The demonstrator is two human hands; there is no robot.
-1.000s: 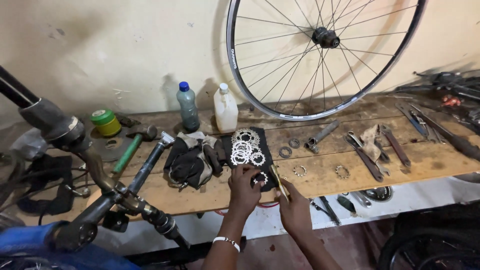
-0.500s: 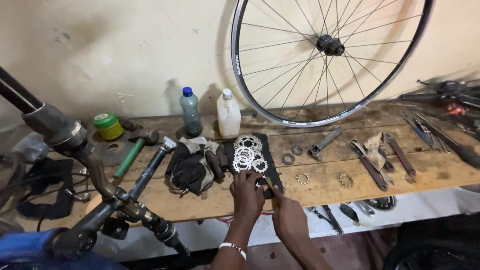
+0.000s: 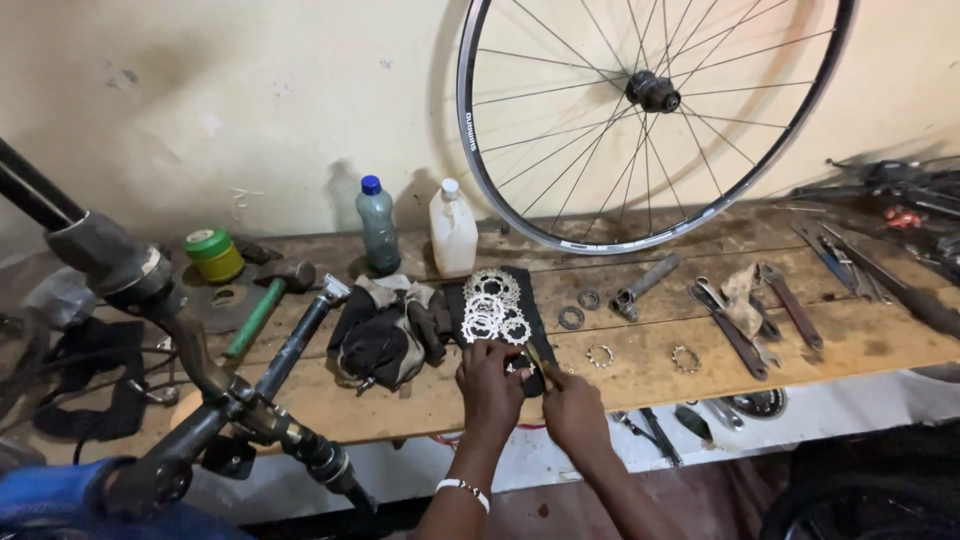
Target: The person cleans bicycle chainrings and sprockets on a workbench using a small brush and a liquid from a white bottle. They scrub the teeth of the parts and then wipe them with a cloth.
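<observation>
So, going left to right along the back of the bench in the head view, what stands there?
Green tape roll → hammer → blue-capped bottle → white jug → bicycle wheel → wrenches.

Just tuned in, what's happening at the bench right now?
A person stands at a wooden workbench with both hands at the near end of a black cloth covered with loose silver sprockets. The left hand and right hand meet over a small part there; what it is cannot be made out. A bicycle wheel leans on the wall behind, two bottles stand left of it, and wrenches lie to the right. Handlebars cross the near left.
</observation>
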